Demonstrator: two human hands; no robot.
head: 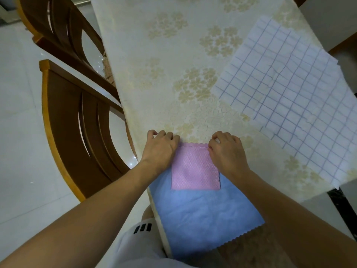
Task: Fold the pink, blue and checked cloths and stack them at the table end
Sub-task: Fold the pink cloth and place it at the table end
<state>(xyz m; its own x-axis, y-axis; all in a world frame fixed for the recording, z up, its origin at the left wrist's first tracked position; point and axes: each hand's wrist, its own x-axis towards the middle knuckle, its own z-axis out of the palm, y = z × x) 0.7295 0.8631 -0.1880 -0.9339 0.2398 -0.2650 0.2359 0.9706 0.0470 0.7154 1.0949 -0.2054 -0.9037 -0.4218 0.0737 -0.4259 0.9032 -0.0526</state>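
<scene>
A: Where is the pink cloth?

B: Folded small, lying on the blue cloth, right between the two hands. Its scalloped far edge runs from one set of fingertips to the other.

A: What are the fingers doing?

B: The left hand has its fingers curled, knuckles up, gripping the pink cloth's far left corner. The right hand is curled the same way, and its thumb and forefinger pinch the far right corner.

A: And the blue cloth?

B: It lies spread out under the pink one, on the wrist side of both hands. Its near zigzag edge hangs over the table end, above the person's lap.

A: The checked cloth?

B: Spread open, beyond and to the right of the right-hand fingers, not touching them. Its right side reaches the table's edge.

A: Anything past the left fingers?

B: Two wooden chairs stand beside the table's left edge, out past the left knuckles. The floral tablecloth stretches ahead of both sets of fingertips.
</scene>
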